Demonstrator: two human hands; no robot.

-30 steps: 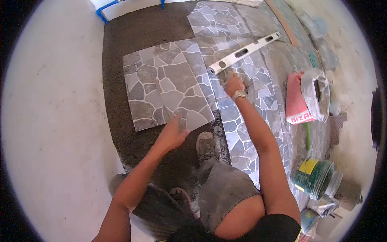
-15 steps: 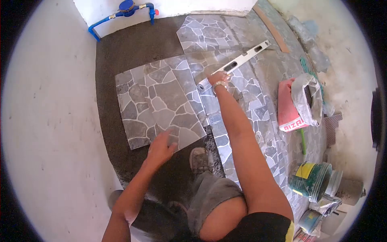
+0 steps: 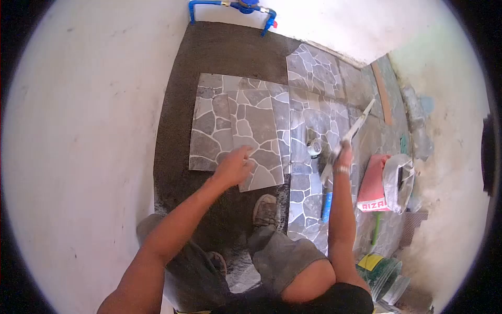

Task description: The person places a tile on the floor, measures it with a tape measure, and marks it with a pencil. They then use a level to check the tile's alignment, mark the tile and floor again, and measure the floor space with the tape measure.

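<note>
My right hand (image 3: 343,153) is closed around a long spirit level (image 3: 361,121), tilted and blurred above the laid stone-pattern tiles (image 3: 307,114). My left hand (image 3: 234,167) hovers over or lightly touches a narrower stone-pattern tile (image 3: 254,115), its fingers apart and holding nothing. That narrower piece lies askew on top of a larger tile (image 3: 208,123) of the same pattern. Between the hands, a small round white-and-dark object (image 3: 314,148) rests on the tiles. A blue cylindrical object (image 3: 327,208) lies nearer me, beside my right forearm.
Dark mortar (image 3: 235,49) borders the tiles along the white wall (image 3: 104,131). A blue water meter with pipes (image 3: 230,4) is at the back. On the right are a red-and-white sack (image 3: 372,186), a green bucket (image 3: 379,275) and a wooden strip (image 3: 381,94).
My right hand has shifted the level rightward off its earlier spot on the tiles. The round object and blue cylinder have come into sight. My view has turned; my left hand stays by the tile.
</note>
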